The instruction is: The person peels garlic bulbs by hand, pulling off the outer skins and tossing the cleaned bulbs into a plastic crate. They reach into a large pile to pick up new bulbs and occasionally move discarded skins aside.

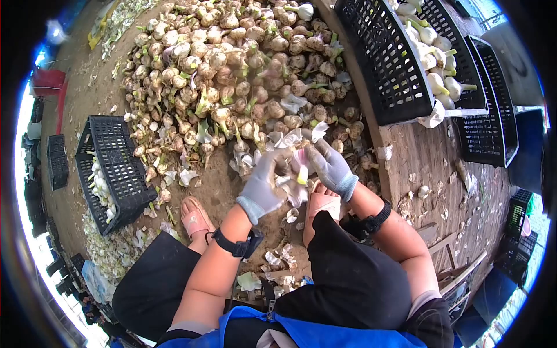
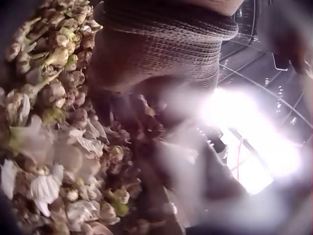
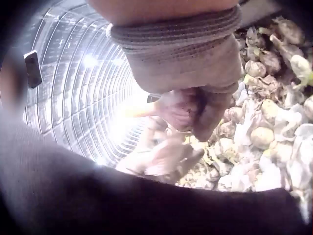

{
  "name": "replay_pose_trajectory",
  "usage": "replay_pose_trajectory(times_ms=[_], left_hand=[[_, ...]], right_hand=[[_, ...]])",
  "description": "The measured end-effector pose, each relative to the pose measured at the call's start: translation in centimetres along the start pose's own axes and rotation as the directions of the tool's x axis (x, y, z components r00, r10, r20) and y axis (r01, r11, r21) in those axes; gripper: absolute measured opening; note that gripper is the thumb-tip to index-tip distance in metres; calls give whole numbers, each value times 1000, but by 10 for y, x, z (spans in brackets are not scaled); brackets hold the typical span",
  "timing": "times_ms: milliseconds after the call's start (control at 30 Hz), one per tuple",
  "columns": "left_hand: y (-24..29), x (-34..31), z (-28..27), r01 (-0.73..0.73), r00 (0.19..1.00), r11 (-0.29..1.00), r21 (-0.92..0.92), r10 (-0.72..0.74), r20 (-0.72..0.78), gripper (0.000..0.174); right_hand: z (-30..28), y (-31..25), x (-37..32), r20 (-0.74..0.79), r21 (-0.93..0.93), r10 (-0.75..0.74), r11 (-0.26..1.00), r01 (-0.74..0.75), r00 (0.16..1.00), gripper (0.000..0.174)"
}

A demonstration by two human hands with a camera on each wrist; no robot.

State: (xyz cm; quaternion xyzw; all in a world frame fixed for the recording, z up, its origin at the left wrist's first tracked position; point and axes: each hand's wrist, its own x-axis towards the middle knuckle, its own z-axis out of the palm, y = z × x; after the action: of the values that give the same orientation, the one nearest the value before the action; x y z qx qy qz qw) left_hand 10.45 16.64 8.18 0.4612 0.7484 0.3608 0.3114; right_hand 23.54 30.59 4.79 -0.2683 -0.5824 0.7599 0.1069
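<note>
Both hands wear pale grey gloves and meet at the near edge of a big heap of garlic bulbs (image 1: 232,75). Between them is a garlic bulb (image 1: 300,158) with pinkish skin and a green stem end pointing toward the body. My right hand (image 1: 332,168) grips it from the right, fingers curled. My left hand (image 1: 266,182) is curled at its left side, among loose white skins. The right wrist view shows the gloved right hand (image 3: 195,98) bent round a pinkish bulb (image 3: 180,108). In the left wrist view the left glove (image 2: 156,54) is dark and its fingers are blurred.
Black crates with white peeled bulbs stand at the upper right (image 1: 394,64) and at the left (image 1: 125,168). A wooden board (image 1: 429,174) lies to the right. Peeled skins (image 1: 284,258) litter the ground around two sandalled feet (image 1: 196,216).
</note>
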Motion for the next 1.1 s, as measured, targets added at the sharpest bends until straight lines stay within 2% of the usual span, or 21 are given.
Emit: replay_pose_trajectory(times_ms=[33,67,100,167,200,300,333,367,433,567,633,700,800,833,867,900,933,967,1000,1067,1100], left_hand=[[4,-1,3,-101,995,933,-344,96,-32,43],[9,0,7,-232,968,960,-155,212,-137,37],[5,0,9,-232,967,960,-155,212,-139,37],[-5,1,13,-200,934,980,-19,185,-304,25],[-1,1,13,-156,931,965,-211,72,-359,16],[2,-1,7,-157,915,981,-113,102,-391,16],[7,-3,3,-160,917,986,-39,134,-377,15],[12,-4,1,-161,916,986,-39,135,-377,15],[18,-5,-1,-202,902,975,95,223,-369,14],[8,-7,0,-226,863,972,69,233,-447,16],[10,-8,-2,-236,871,964,125,267,-412,16],[11,-8,0,-252,879,952,175,301,-371,17],[11,-13,2,-270,876,934,234,339,-344,13],[12,-14,4,-201,896,977,-75,152,-417,12],[11,-14,6,-134,902,916,-379,-45,-429,12],[3,-17,6,-57,907,654,-755,-282,-312,12],[-2,-18,8,-78,917,426,-901,-325,-233,10],[6,-15,2,-93,927,170,-981,-346,-147,10],[9,-16,-1,-94,925,172,-981,-349,-150,10],[11,-16,-5,32,808,-263,-964,-561,180,17],[3,-17,-2,30,808,-264,-964,-561,179,17]], right_hand=[[3,2,0,-95,-72,-76,995,69,993,39],[-1,7,0,-44,-237,-119,966,106,992,38],[0,12,2,-5,-282,-243,931,232,970,44],[-6,-2,-7,79,143,126,980,-137,989,53],[-7,-12,-6,86,146,104,983,-116,991,57],[-3,-12,-5,56,243,30,969,-42,998,54],[-2,-12,-4,-6,-30,-57,998,57,998,48],[-1,-13,-3,-42,-304,-156,943,136,987,42],[4,-11,-5,-69,-359,-104,930,73,992,33],[-4,5,-2,-193,-141,-54,990,26,980,19],[0,-34,-10,-123,-390,52,916,-96,991,18],[9,-41,-15,-52,-720,-130,692,53,990,23],[7,-33,-9,-141,-716,-125,698,-13,982,27],[1,-27,-5,-171,-737,-111,674,-52,979,27],[-7,-20,-1,-252,-755,-122,645,-116,960,27],[-19,-10,8,-311,-791,-82,574,-210,947,27],[-33,-5,9,-314,-835,0,476,-276,949,25],[-41,-5,10,-322,-870,80,369,-328,943,26],[-43,-3,7,-319,-870,81,371,-326,944,26],[-47,7,2,-192,-908,63,368,-202,979,34],[-49,10,3,-1,-870,-58,493,28,998,43]])
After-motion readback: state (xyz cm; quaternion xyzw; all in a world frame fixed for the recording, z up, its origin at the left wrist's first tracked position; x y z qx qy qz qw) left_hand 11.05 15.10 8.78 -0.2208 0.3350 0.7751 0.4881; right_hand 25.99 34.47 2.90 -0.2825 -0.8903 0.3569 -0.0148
